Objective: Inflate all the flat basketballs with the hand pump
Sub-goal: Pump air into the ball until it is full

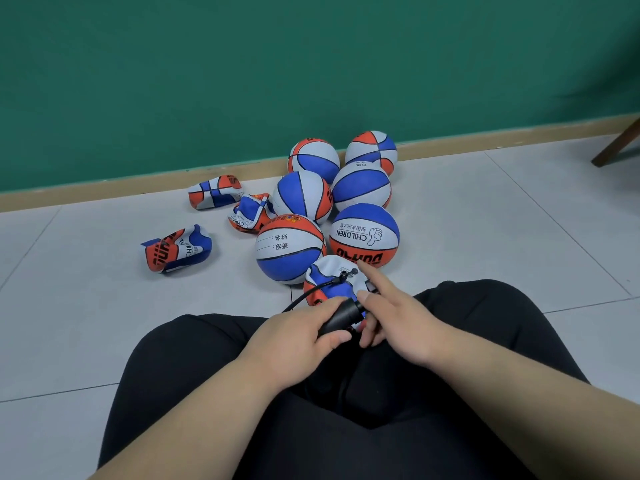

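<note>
**A:** Position of the ball being worked on?

**B:** The limp ball (332, 277) sat on the floor (485, 220) between the knees (194, 351), at 12 o'clock from both hands. Its valve side faced up, probably so the needle end of the hose (311, 292) stayed in sight.

**A:** Grip?

**B:** The left hand (294, 337) was wrapped fully round the barrel of the hand pump (341, 317), thumb underneath. Judged a bracing hold, to steady the barrel for stroking. The right hand (394, 317) had its index finger stretched out towards the needle at 11 o'clock. Its lower fingers were curled at the pump's handle end. I could not tell whether they actually held the handle.

**A:** Stock?

**B:** Six inflated balls (363, 233) were clustered at 12 o'clock, running up to the wall (311, 64). Three flat balls (176, 249) lay apart at 10 to 11 o'clock, likely kept separate as the remaining queue.

**A:** Progress?

**B:** Judged past halfway, with one ball on the pump and three untouched.
</note>
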